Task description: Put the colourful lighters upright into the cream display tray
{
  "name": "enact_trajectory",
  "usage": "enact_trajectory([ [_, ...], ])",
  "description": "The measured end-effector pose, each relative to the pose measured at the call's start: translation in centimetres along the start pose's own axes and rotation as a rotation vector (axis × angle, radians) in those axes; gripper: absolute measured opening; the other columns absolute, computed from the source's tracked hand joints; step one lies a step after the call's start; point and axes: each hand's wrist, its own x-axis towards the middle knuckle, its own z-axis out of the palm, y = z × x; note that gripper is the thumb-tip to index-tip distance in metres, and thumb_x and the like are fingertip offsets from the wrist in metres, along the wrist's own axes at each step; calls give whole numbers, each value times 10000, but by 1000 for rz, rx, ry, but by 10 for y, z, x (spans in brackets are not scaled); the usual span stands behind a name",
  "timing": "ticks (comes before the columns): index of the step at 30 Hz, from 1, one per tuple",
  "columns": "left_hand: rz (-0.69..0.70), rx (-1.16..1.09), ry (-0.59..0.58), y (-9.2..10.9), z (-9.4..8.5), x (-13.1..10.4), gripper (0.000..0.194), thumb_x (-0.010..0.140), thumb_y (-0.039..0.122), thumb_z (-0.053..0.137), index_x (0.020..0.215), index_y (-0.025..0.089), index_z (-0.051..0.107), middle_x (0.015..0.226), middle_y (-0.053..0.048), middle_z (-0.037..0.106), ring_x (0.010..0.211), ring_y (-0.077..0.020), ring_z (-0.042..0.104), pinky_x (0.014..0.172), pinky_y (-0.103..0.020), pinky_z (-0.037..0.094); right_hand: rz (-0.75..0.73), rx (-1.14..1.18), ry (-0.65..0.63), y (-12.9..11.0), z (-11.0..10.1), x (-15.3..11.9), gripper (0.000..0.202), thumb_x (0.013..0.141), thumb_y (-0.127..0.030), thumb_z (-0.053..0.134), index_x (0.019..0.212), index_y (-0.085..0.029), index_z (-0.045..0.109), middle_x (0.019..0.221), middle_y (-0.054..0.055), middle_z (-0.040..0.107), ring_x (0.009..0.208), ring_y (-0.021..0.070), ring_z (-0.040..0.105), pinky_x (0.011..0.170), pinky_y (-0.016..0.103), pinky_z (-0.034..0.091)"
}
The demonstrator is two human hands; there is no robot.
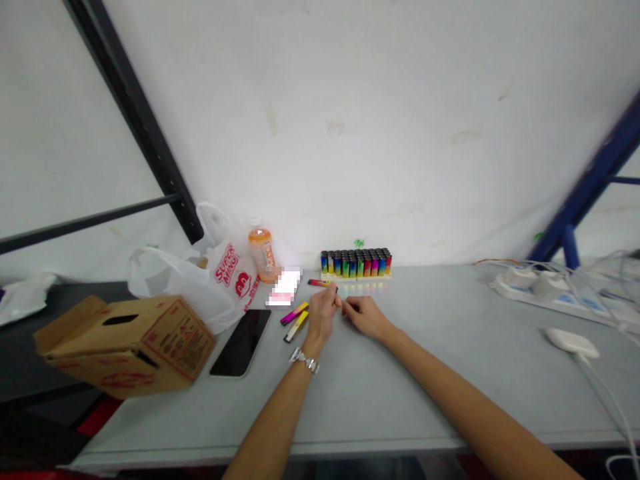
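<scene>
My left hand (324, 309), with a metal watch at the wrist, is closed with its fingers pinched together. My right hand (367, 315) is beside it, fingers curled and tips almost meeting the left hand's. Whatever lies between the fingertips is too small or hidden to name. Just behind the hands, a white tray (330, 277) holds rows of upright lighters (357, 265) in rainbow colours with black tops. A red-and-yellow lighter (319, 283) lies by my left fingers. Left of that hand rest a purple-and-yellow lighter (295, 313) and a yellow-and-silver lighter (297, 327).
To the left are a black phone (242, 343), a blurred-out card or screen (285, 287), an orange drink bottle (263, 252), a white plastic bag (185, 283) and a cardboard box (150, 340). A power strip (560, 297) and white charger (571, 343) with cables lie right.
</scene>
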Motion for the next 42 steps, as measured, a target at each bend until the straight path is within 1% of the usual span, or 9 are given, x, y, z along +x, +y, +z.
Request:
enact_trajectory([
  [3,0,7,33,4,1,-1,655,871,723,351,500,193,451,444,48,297,432,-90,285,457,-258,214,3,2,0,-2,-1,0,446,973,-419,418,701,-162,661,625,13,645,592,141,564,605,245,377],
  [6,-15,55,101,4,3,1,612,833,707,433,488,201,409,448,55,300,445,-89,296,470,-252,231,7,-17,-3,-2,-1,0,444,974,-414,419,701,-158,659,627,16,646,593,138,563,608,244,374],
  [13,-17,229,233,-5,4,11,469,800,556,508,509,204,401,485,52,356,498,-98,338,500,-249,262,10,-46,-13,0,-1,1,417,970,-371,418,707,-154,659,623,20,643,589,136,559,611,243,370],
  [22,5,157,107,-5,1,5,587,858,693,408,543,198,425,486,51,338,477,-98,328,476,-243,246,21,14,-14,2,1,1,439,969,-412,417,711,-149,656,601,7,608,568,125,527,580,236,359],
  [28,-4,178,100,0,4,3,591,830,708,440,527,201,410,491,54,313,484,-97,310,482,-247,238,4,15,-6,5,2,2,412,963,-380,431,702,-149,649,618,11,619,582,126,532,581,236,356],
  [31,-16,192,116,-1,5,4,560,817,671,482,522,204,388,496,59,315,494,-94,306,497,-248,251,3,10,-8,3,1,1,420,970,-386,421,710,-149,652,616,9,619,583,127,538,589,239,360],
  [37,-34,343,202,-6,3,9,385,830,421,472,522,208,382,490,52,356,513,-107,350,516,-253,243,1,-47,-11,0,0,2,412,967,-365,427,686,-155,644,606,12,619,588,136,545,608,256,362],
  [40,-26,383,161,-7,0,9,421,849,462,472,527,205,386,497,46,374,515,-110,355,518,-254,240,-17,-12,14,-2,-1,1,375,959,-359,443,707,-163,638,617,9,610,592,137,534,613,262,373],
  [42,-1,364,102,-8,-2,8,468,899,525,408,562,201,426,517,35,410,514,-118,378,520,-258,259,-45,64,96,-5,-2,-1,273,934,-363,496,825,-168,651,674,4,613,606,134,527,609,258,390],
])
